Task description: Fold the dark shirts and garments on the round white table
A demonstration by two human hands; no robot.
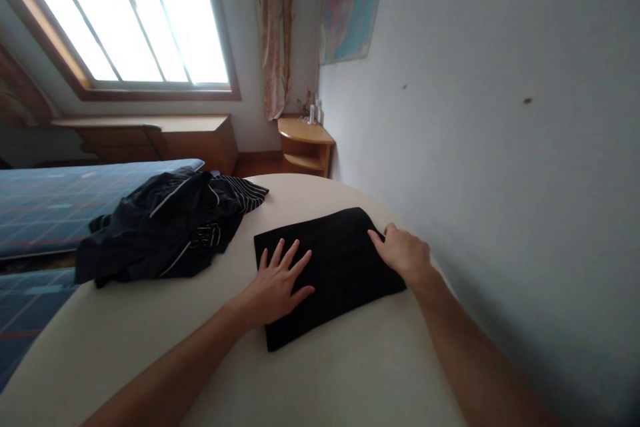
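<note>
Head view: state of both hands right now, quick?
Left hand: open, fingers spread on the black, flat rectangular cloth.
Right hand: partly curled at the cloth's right edge; whether it grips cannot be told.

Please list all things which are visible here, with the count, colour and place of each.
Folded cloth: one, black, on table
Clothes heap: one, dark with white stripes, garment count unclear, left
Table: one, cream, under the cloth
Checked pads: two visible, blue, far left
Desk: one, brown, below window
Corner stand: one, light brown, by wall
Small items: count unclear, some white, on stand
Window: one, brown-framed, upper left
Curtains: two, orange patterned, beside window
Poster: one, blue and pink, on wall
Wall: pale, dark marks, right
Floor: reddish brown, behind table
Left hand: one, flat on cloth
Right hand: one, at cloth's right edge
</note>
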